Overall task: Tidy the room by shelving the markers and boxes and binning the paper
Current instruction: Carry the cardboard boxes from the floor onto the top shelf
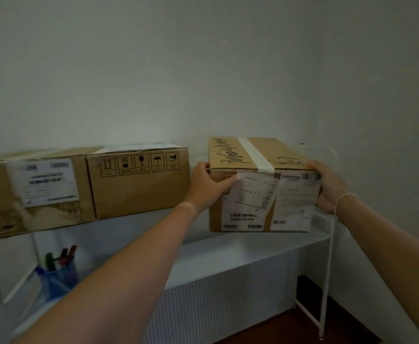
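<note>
A taped cardboard box point(260, 184) with shipping labels and black handwriting on top sits at the right end of the white upper shelf point(193, 219). My left hand point(207, 184) grips its left front edge and my right hand point(329, 184) grips its right side. Two more cardboard boxes stand on the same shelf: one with handling symbols point(139, 182) in the middle and one with a white label point(34, 194) at the far left. A gap separates the held box from the middle one. Several markers point(62, 256) stand in a blue holder point(59, 279) on the lower shelf.
The shelf unit is a white metal frame with a thin right leg point(326, 281) and a perforated white panel point(218, 306) below. Pale walls meet in a corner behind the held box. Dark wooden floor point(310, 326) shows at the lower right.
</note>
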Demonstrator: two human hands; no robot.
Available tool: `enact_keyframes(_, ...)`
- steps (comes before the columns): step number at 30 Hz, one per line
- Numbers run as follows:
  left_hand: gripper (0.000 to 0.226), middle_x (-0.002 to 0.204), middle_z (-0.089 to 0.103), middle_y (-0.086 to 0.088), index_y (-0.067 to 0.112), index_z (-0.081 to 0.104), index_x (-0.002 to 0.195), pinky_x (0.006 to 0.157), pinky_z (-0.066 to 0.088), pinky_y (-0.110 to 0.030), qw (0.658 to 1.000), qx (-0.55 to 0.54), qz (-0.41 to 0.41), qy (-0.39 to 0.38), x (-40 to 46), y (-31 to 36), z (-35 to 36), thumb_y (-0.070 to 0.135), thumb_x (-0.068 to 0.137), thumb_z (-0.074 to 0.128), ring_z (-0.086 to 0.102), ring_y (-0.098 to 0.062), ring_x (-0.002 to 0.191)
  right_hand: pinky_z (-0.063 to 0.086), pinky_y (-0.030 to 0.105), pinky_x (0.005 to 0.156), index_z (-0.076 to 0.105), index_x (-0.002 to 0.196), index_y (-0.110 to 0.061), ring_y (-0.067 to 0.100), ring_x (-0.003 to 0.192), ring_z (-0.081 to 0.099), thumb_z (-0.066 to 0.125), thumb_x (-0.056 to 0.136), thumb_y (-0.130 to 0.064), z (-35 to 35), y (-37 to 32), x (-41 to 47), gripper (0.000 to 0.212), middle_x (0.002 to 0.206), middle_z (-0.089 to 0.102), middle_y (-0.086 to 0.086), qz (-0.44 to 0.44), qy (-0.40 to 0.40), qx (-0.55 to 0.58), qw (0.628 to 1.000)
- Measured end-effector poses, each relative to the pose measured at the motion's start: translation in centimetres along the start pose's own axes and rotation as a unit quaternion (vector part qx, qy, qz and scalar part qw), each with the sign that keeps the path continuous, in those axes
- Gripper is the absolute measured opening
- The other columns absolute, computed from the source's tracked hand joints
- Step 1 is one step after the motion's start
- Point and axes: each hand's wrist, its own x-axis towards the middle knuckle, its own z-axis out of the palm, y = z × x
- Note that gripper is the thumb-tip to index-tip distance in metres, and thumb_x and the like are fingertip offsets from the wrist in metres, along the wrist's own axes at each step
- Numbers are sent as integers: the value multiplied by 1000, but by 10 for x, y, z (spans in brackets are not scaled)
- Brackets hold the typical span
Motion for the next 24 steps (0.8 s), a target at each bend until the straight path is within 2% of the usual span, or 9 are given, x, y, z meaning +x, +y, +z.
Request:
enact_keyframes(3, 79, 115, 61, 4, 18, 53, 115, 85, 58, -34, 993, 107, 26, 33, 12, -5, -8, 69, 57, 71, 61, -13, 105, 53, 35, 68, 64, 78, -21, 21, 71, 64, 58, 79, -43, 12, 4, 23, 23, 74, 69, 1, -3, 1, -12, 1000)
enact_keyframes(6, 75, 117, 53, 1, 20, 53, 115, 91, 48, -35, 931, 343, 90, 87, 20, -4, -24, 76, 65, 58, 51, -18, 109, 52, 42, 87, 62, 82, -21, 26, 88, 64, 55, 68, -60, 26, 9, 49, 42, 88, 69, 5, -6, 38, -45, 998)
enact_keyframes(9, 80, 136, 46, -2, 25, 46, 133, 103, 35, -40, 890, 419, 156, 91, 30, 0, -50, 76, 71, 52, 41, -24, 126, 42, 40, 101, 58, 99, -15, 26, 103, 57, 44, 76, -71, 51, 4, 66, 63, 112, 61, 6, -31, 99, -97, 990)
enact_keyframes(13, 80, 151, 38, -1, 36, 42, 139, 116, 20, -53, 859, 491, 145, 31, 56, -4, -80, 79, 72, 36, 29, -27, 141, 40, 32, 81, 59, 105, 7, 34, 105, 57, 33, 93, -56, 85, 1, 84, 69, 110, 61, 24, -119, 181, -138, 966)
enact_keyframes(15, 78, 147, 44, 1, 35, 44, 137, 115, 21, -56, 854, 500, 143, 18, 67, -9, -87, 79, 74, 32, 35, -25, 138, 46, 24, 74, 59, 106, -4, 27, 99, 58, 42, 94, -49, 95, 15, 91, 50, 104, 62, 14, -162, 189, -114, 962)
enact_keyframes(17, 76, 142, 50, 5, 33, 45, 136, 115, 21, -54, 854, 500, 146, 12, 75, -13, -87, 77, 76, 33, 42, -22, 133, 42, 12, 80, 49, 128, -13, 19, 108, 54, 49, 93, -40, 100, 33, 99, 44, 121, 56, 7, -199, 184, -149, 951)
enact_keyframes(20, 76, 137, 55, 6, 31, 46, 136, 110, 30, -44, 842, 515, 161, 32, 81, -19, -84, 76, 77, 33, 50, -20, 126, 26, 32, 112, 14, 150, -13, 24, 142, 24, 47, 93, -44, 111, 53, 110, 73, 156, 19, 9, -271, 173, -228, 919)
enact_keyframes(22, 77, 135, 57, 5, 29, 47, 135, 105, 32, -41, 828, 531, 173, 56, 84, -26, -82, 78, 77, 30, 51, -20, 124, 11, 44, 119, 0, 151, -10, 27, 147, 4, 40, 91, -52, 116, 68, 119, 83, 160, 0, 12, -280, 186, -286, 897)
enact_keyframes(24, 81, 133, 58, 4, 27, 49, 133, 102, 33, -39, 816, 544, 176, 79, 86, -31, -81, 79, 76, 23, 52, -21, 122, 1, 49, 119, -4, 150, -10, 30, 147, -5, 34, 88, -56, 123, 87, 122, 86, 159, -8, 14, -271, 182, -340, 882)
